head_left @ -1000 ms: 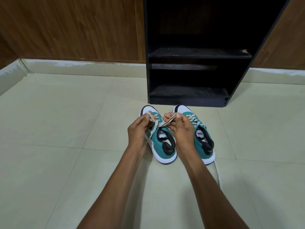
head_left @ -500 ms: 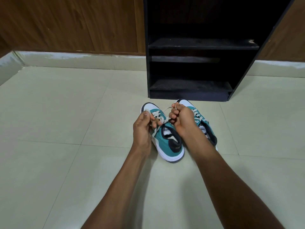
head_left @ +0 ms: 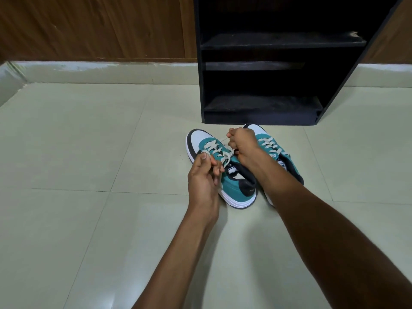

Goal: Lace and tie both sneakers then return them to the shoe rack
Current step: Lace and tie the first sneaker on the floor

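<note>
Starting at the left, bare tiled floor (head_left: 78,152) runs back to a pale skirting under a wooden wall (head_left: 89,25); nothing of the task lies there. Next comes the left hand (head_left: 204,175), low beside the left sneaker (head_left: 225,172), its fingers (head_left: 215,169) curled narrow around one end of the cream lace (head_left: 215,147) at the top eyelets. This teal, white and black shoe stands on the floor with its toe pointing at the rack, and the lace is crossed up the whole front. From the crossing a thin strand runs up to the right hand (head_left: 242,144), which is closed into a fist on the other lace end, raised a little above the gap between the two shoes. No bow shows on this shoe, so I judge it laced but with the knot only being pulled tight.

Just beside it, partly behind the right forearm, stands the right sneaker (head_left: 276,152). Its lace also looks threaded up the front; whether it is tied I cannot tell, since the arm covers the top.

Behind both shoes, near their toes, is the black shoe rack (head_left: 263,108), its two shelves visible and bare. As I read it, the tying is under way, and carrying the pair onto a shelf is all still to do.
</note>
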